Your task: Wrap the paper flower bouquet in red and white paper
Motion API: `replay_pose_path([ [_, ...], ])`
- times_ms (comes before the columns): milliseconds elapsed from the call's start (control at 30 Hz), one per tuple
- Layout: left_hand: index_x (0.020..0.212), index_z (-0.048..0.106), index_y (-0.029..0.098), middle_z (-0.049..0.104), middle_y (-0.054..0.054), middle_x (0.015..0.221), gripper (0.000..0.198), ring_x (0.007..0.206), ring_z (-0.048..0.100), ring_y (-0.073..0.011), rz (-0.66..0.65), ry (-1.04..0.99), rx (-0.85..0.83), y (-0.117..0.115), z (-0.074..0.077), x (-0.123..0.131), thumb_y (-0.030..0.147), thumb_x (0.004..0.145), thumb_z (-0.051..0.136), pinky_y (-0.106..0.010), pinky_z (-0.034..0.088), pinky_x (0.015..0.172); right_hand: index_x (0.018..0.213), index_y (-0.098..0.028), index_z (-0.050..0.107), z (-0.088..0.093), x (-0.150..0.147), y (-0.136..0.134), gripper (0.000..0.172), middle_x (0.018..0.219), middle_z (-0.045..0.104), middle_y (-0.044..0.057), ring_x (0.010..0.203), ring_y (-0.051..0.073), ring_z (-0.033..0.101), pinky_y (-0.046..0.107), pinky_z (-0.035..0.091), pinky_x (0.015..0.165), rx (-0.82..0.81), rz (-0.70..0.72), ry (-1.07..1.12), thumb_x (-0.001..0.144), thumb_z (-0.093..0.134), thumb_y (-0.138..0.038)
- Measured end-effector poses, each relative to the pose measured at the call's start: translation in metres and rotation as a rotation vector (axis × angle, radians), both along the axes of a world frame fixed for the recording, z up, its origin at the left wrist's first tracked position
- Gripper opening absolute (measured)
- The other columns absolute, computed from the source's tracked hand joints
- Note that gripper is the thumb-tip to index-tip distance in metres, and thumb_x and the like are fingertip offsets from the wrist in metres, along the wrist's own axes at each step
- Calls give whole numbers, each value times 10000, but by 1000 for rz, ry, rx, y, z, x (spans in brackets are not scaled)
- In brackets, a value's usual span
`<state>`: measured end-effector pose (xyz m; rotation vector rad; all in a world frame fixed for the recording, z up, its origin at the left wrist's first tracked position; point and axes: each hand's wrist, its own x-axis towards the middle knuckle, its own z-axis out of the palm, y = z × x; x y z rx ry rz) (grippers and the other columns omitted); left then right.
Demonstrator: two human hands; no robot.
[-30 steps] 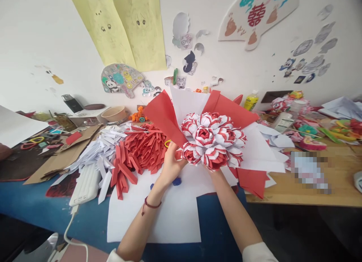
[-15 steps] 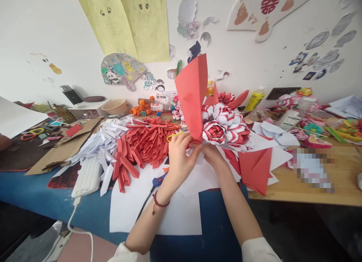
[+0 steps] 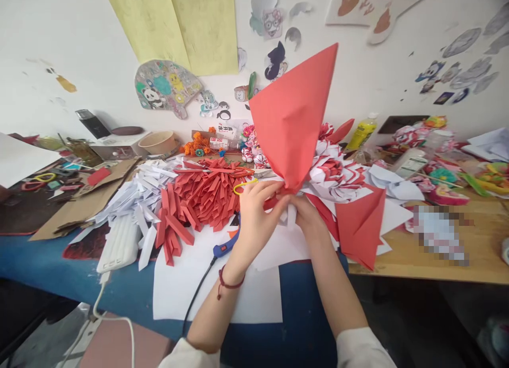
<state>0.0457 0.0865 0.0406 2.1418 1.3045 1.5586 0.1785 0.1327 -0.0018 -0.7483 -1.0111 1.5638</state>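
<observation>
A bouquet of red-and-white folded paper flowers (image 3: 338, 169) stands in front of me, partly hidden by a large sheet of red wrapping paper (image 3: 294, 113). My left hand (image 3: 258, 217) pinches the gathered lower end of that sheet, thumb against fingers. My right hand (image 3: 308, 214) is closed around the base of the bouquet just below; its fingertips are hidden. Another folded red sheet (image 3: 361, 227) and white paper stick out on the right side. Beneath my left wrist lies a blue hot glue gun (image 3: 225, 247), on a white sheet (image 3: 218, 299).
Piles of red paper strips (image 3: 210, 193) and white paper strips (image 3: 153, 185) lie to the left. A white power bank (image 3: 119, 246) with a cable is at the front left, near cardboard pieces (image 3: 85, 203). A yellow bottle (image 3: 362, 132) stands behind at right.
The red sheet has turned from nearly edge-on to broad side facing me, leaning right and covering more flowers. Both hands keep their hold at the base. My view has tilted slightly down.
</observation>
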Motion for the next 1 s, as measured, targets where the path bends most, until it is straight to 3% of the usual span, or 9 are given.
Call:
replay_pose_path([
  [167,1023,737,242,753,-29,1059,135,990,630,-205,39,-8,46,-11,6,-12,218,915,659,-361,454,884,804,-207,595,6,8,-5,263,783,663,15,761,204,674,300,545,629,63,209,94,645,777,-310],
  [433,1016,679,219,721,-36,1051,106,967,623,-187,-14,29,42,-29,3,-16,254,917,664,-335,464,862,882,-225,591,-4,13,-6,265,824,653,26,794,215,656,329,542,656,24,340,167,675,698,-351],
  [567,1031,637,196,695,-57,1032,195,928,594,-205,9,119,64,-36,-9,-13,291,878,712,-344,466,826,890,-234,578,-3,9,-8,261,842,638,40,823,220,644,350,546,692,42,290,204,695,692,-366],
  [733,942,630,187,704,-43,920,24,841,564,-188,47,144,159,-35,-22,-9,192,920,639,-335,450,786,842,-238,566,-1,2,-8,276,834,617,45,875,237,640,383,548,744,31,187,189,745,676,-472],
  [867,969,646,185,741,-32,925,104,864,572,-191,85,246,300,-32,-25,-7,106,912,610,-347,423,809,791,-237,562,-1,-1,-3,162,784,614,24,866,224,639,375,545,758,-22,85,194,724,673,-332],
  [1000,984,681,216,765,-20,1011,175,966,621,-201,184,390,446,-30,-31,-5,82,898,608,-383,382,898,834,-252,571,-2,0,0,160,750,599,-12,842,194,634,353,546,770,-50,65,247,707,664,-230],
])
